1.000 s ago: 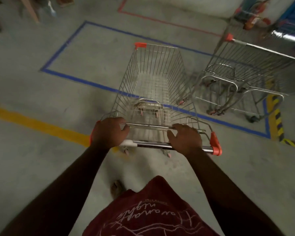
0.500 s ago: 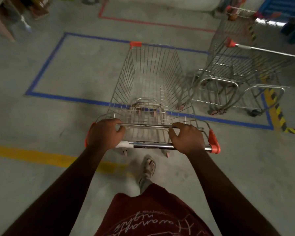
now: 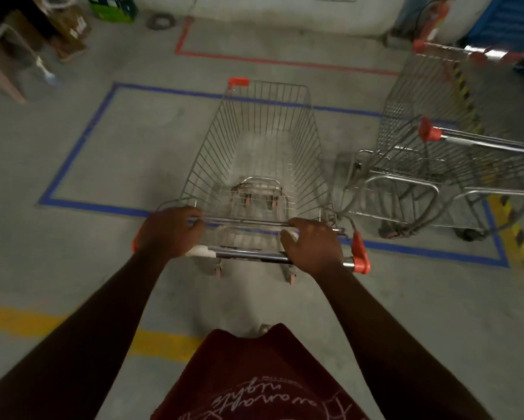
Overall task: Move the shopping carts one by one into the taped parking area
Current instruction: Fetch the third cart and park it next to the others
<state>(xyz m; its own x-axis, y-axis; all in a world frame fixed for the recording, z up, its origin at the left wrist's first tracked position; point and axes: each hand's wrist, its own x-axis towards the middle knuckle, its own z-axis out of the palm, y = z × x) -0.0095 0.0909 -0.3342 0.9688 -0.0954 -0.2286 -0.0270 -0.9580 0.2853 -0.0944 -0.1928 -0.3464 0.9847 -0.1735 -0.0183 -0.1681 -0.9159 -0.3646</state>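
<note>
Your left hand (image 3: 171,230) and right hand (image 3: 313,248) are both wrapped around the cart's handle (image 3: 248,255), one near each end. Holding it wide like that lets you steer and push at once. The fingers are curled over the bar and reach the wire edge just ahead of it. The cart (image 3: 260,159) is right in front of you and has nothing in it. Its long side runs straight away from you, and its nose points at the far side of the blue tape box (image 3: 73,160). Most of the basket is over the box, but the handle end sits over the near tape line, and the back wheels look to be outside it, though blur makes that hard to tell. Two more carts (image 3: 436,165) stand inside the box on your right, pushed one into the other, near your cart but not touching. You will likely want a bit more push to get it all the way in.
</note>
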